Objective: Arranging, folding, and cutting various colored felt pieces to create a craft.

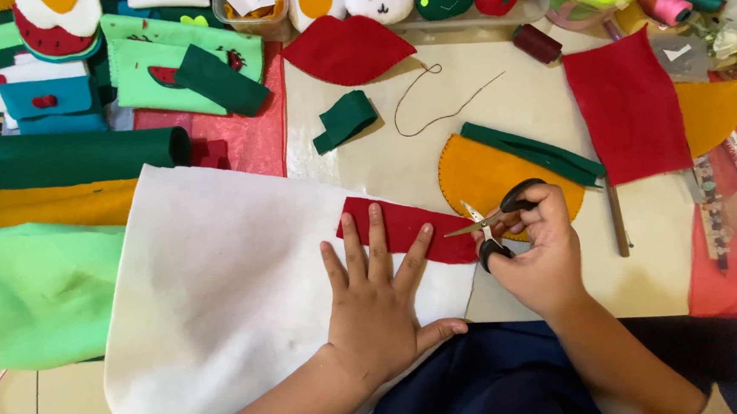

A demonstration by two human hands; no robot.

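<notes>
A: State the position of the left hand [374, 305].

B: It lies flat, palm down, fingers spread, on the white felt sheet [220, 293]. Its fingertips rest on the red felt strip [404, 228], which lies on the upper right edge of the white sheet.

A: And the right hand [542, 252]?

B: It grips the small scissors [493, 222], thumb and a finger through the black loops. The blades are open and point left, at the right end of the red strip, over the rim of the orange felt half-circle [482, 179].

A: Adjacent items?

B: Dark green felt strips [536, 152] lie across the half-circle. A red felt rectangle [627, 110] sits to the right, well apart from both hands. A light green felt sheet [37, 291] lies left of the white sheet, touching it.
</notes>
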